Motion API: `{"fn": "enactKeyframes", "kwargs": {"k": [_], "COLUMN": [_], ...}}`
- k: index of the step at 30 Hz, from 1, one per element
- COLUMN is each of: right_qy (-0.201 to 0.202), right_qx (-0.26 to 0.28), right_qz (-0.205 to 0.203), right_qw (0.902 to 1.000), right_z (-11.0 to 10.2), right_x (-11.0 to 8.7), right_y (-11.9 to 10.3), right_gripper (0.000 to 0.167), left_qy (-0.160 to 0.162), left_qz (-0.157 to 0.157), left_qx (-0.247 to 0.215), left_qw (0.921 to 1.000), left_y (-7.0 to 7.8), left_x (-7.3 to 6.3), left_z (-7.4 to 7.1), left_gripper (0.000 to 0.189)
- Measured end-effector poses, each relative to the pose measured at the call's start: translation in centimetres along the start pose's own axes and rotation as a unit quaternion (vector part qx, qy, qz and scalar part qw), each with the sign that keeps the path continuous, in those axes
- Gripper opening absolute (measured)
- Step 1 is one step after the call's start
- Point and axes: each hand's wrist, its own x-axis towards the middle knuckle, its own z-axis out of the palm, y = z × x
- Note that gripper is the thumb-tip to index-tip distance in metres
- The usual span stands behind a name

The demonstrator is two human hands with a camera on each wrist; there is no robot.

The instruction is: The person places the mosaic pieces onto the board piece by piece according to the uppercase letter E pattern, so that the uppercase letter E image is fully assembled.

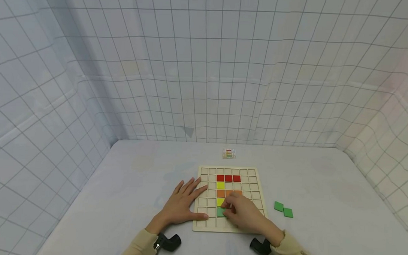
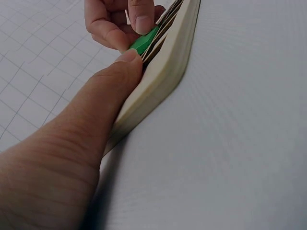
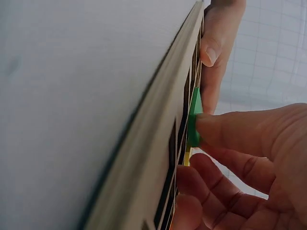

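Observation:
A pale wooden grid board lies on the table. My left hand rests on its left side with fingers spread, the thumb pointing inward along the lower rows. Between thumb and fingers my right hand pinches a green square tile, tilted at a cell below a yellow tile. In the right wrist view the green tile leans against the grid under the thumb. Higher up are several red tiles, another yellow tile and a row of orange tiles, partly covered by the right hand.
Two loose green tiles lie on the table to the right of the board. Behind the board is a small card with a coloured grid pattern. Grid-patterned curtains enclose the white table at the back and sides.

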Motion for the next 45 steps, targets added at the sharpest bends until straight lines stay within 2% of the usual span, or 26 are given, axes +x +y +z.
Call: {"fn": "enactKeyframes", "kwargs": {"k": [5,9,12,18,22,25,28,30,32,35,37,40,45], "right_qy": [-0.004,-0.007,-0.019,-0.057,-0.068,-0.057,-0.022,0.01,0.043,0.088,0.106,0.11,0.1], "right_qx": [-0.017,-0.021,-0.019,0.001,0.018,0.047,0.072,0.076,0.053,-0.012,-0.063,-0.115,-0.155], "right_qz": [-0.011,-0.02,-0.029,-0.048,-0.076,-0.093,-0.097,-0.086,-0.063,-0.008,0.033,0.085,0.135], "right_qw": [0.9998,0.9996,0.9992,0.9972,0.9947,0.9929,0.9924,0.9933,0.9956,0.9961,0.9919,0.9836,0.9736], "right_z": [0.0,-0.2,-0.4,-0.7,-1.1,-1.5,-2.2,-2.8,-3.6,-4.7,-5.5,-6.3,-7.2], "right_x": [-0.2,-0.5,-0.9,-2.1,-2.9,-3.6,-4.3,-4.8,-5.3,-6.1,-6.6,-7.3,-8.2], "right_y": [0.0,0.0,0.2,0.8,1.3,1.9,2.7,3.2,3.8,4.6,5.2,6.1,7.5], "right_gripper": [0.003,0.007,0.012,0.034,0.035,0.028,0.02,0.016,0.014,0.016,0.02,0.029,0.044], "left_qy": [0.001,-0.001,0.0,-0.002,-0.004,-0.004,-0.004,-0.002,0.0,0.004,0.005,0.004,0.004], "left_qz": [0.003,0.001,0.001,0.0,-0.002,-0.002,-0.001,0.002,0.003,0.004,0.005,0.004,0.004], "left_qx": [0.001,0.003,0.002,-0.001,0.003,0.004,0.005,0.004,0.003,0.002,0.0,0.0,-0.001], "left_qw": [1.0,1.0,1.0,1.0,1.0,1.0,1.0,1.0,1.0,1.0,1.0,1.0,1.0], "left_y": [0.0,0.0,0.1,0.3,0.3,0.3,0.2,0.1,0.1,0.1,0.1,0.1,0.1], "left_x": [0.0,0.1,0.1,0.1,0.1,0.1,0.1,0.1,0.0,0.0,-0.1,-0.1,0.0], "left_z": [0.0,0.0,0.0,-0.3,-0.3,-0.2,-0.1,-0.1,-0.1,-0.1,-0.1,-0.2,-0.1], "left_gripper": [0.095,0.095,0.094,0.095,0.095,0.095,0.095,0.095,0.095,0.095,0.095,0.094,0.094]}}
